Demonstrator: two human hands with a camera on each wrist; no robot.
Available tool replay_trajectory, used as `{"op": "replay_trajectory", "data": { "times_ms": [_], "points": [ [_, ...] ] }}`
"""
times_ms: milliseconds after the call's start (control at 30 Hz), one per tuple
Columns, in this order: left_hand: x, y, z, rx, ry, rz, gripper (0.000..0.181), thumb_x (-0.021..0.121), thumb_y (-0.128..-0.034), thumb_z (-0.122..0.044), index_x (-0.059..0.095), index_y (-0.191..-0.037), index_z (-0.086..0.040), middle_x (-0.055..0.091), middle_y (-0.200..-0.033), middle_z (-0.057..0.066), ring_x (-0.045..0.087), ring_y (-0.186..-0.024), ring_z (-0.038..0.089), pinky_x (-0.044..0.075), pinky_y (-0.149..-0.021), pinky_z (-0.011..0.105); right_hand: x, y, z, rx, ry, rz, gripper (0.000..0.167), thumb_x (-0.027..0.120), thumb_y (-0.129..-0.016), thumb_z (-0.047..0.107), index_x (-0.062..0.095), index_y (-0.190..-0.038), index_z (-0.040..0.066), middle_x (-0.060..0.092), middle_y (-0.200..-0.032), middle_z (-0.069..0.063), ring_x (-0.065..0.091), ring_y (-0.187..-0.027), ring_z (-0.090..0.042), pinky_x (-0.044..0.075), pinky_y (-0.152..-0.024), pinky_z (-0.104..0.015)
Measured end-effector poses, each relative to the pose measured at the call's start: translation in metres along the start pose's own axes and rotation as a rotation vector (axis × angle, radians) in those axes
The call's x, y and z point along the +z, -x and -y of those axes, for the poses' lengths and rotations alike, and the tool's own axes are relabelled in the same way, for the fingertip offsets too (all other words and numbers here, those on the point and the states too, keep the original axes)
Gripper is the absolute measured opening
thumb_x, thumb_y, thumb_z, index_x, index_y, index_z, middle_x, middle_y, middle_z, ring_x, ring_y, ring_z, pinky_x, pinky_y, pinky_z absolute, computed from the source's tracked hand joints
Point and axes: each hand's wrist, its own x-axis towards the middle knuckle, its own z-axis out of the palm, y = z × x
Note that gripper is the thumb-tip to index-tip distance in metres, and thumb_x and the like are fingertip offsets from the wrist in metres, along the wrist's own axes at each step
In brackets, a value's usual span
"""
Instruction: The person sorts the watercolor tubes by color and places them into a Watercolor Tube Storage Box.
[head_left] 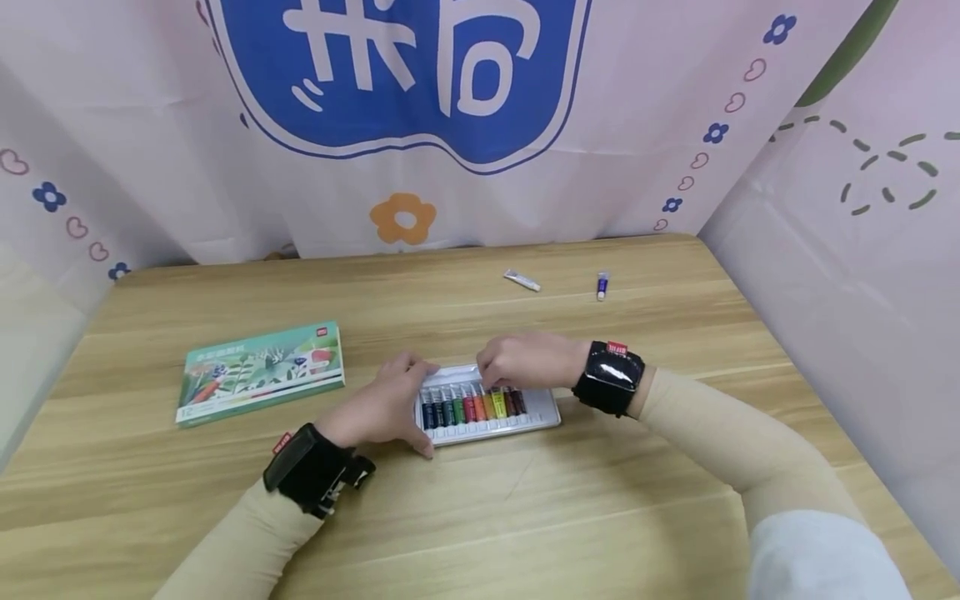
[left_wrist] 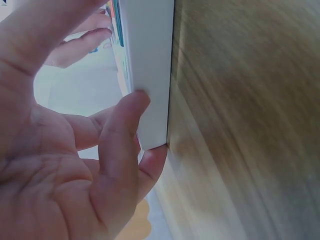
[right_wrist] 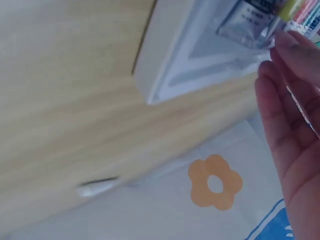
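A white plastic tray (head_left: 542, 408) lies on the table with a row of small paint tubes (head_left: 459, 410) in many colours. My left hand (head_left: 382, 404) grips the tray's left end, the thumb on its near side wall and the fingers round the far side. Above the tray's far edge, my right hand (head_left: 525, 360) pinches the flat end of a yellow paint tube (head_left: 498, 405) in the row. In the right wrist view, thumb and fingers meet at that tube's end, beside a dark-banded tube (right_wrist: 250, 22). The tray's right end shows no tube.
A green illustrated paint box (head_left: 261, 372) lies left of the tray. Toward the back of the wooden table (head_left: 480, 517) lie a white tube (head_left: 522, 280) and a blue tube (head_left: 602, 286). A printed cloth (head_left: 337, 200) hangs behind the table, and another covers the right side.
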Motion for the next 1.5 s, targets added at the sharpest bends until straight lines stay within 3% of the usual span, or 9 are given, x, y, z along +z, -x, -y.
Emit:
{"op": "replay_trajectory", "data": {
  "times_ms": [233,533,767,1000,1367,1500],
  "points": [
    [-0.002,-0.001,-0.002,-0.004,-0.008,0.014,0.115,0.102,-0.0566,-0.025,0.042,-0.151,0.004,0.039,-0.145,0.025,0.041,-0.129,0.042,0.043,-0.108,0.058,-0.005,-0.004,-0.002,-0.034,0.063,0.061,0.016,0.077,-0.089,0.005,0.080,-0.102,0.013,0.070,-0.102,-0.001,0.066,-0.091,-0.011,0.052,-0.081,-0.015],
    [-0.002,-0.002,-0.002,0.004,-0.001,0.020,0.115,0.101,-0.0570,-0.026,0.042,-0.151,0.004,0.037,-0.146,0.027,0.041,-0.130,0.043,0.042,-0.109,0.059,-0.009,-0.016,-0.001,-0.129,0.255,0.147,0.013,0.076,-0.089,0.004,0.080,-0.098,0.012,0.070,-0.098,0.001,0.068,-0.090,-0.012,0.054,-0.081,-0.017],
    [-0.002,-0.002,0.000,0.003,-0.014,0.011,0.116,0.102,-0.0561,-0.026,0.042,-0.151,0.005,0.039,-0.145,0.027,0.042,-0.130,0.043,0.042,-0.109,0.060,-0.012,-0.015,0.000,-0.106,0.309,0.177,0.012,0.075,-0.090,0.003,0.078,-0.098,0.010,0.075,-0.100,-0.003,0.071,-0.090,-0.014,0.057,-0.082,-0.020],
    [-0.002,-0.003,-0.001,0.007,-0.007,0.016,0.117,0.102,-0.0560,-0.026,0.041,-0.151,0.004,0.038,-0.146,0.027,0.041,-0.131,0.043,0.041,-0.109,0.060,-0.014,-0.017,-0.001,-0.114,0.285,0.210,0.012,0.074,-0.091,0.004,0.078,-0.101,0.009,0.076,-0.104,-0.004,0.072,-0.091,-0.013,0.056,-0.082,-0.019],
    [-0.002,-0.004,0.000,-0.008,-0.005,0.029,0.117,0.102,-0.0574,-0.026,0.040,-0.152,0.003,0.036,-0.147,0.026,0.038,-0.133,0.043,0.040,-0.111,0.059,-0.001,-0.016,-0.012,-0.165,0.236,0.094,0.010,0.075,-0.090,0.003,0.078,-0.096,0.010,0.074,-0.095,0.001,0.069,-0.083,-0.009,0.055,-0.075,-0.017],
    [-0.001,-0.003,0.000,-0.013,0.000,0.032,0.116,0.101,-0.0580,-0.025,0.040,-0.153,0.002,0.036,-0.147,0.025,0.038,-0.132,0.042,0.041,-0.110,0.058,0.000,-0.010,-0.014,-0.126,0.138,0.065,0.008,0.074,-0.092,0.004,0.078,-0.095,0.009,0.072,-0.094,0.000,0.069,-0.084,-0.010,0.055,-0.076,-0.016]
  ]
}}
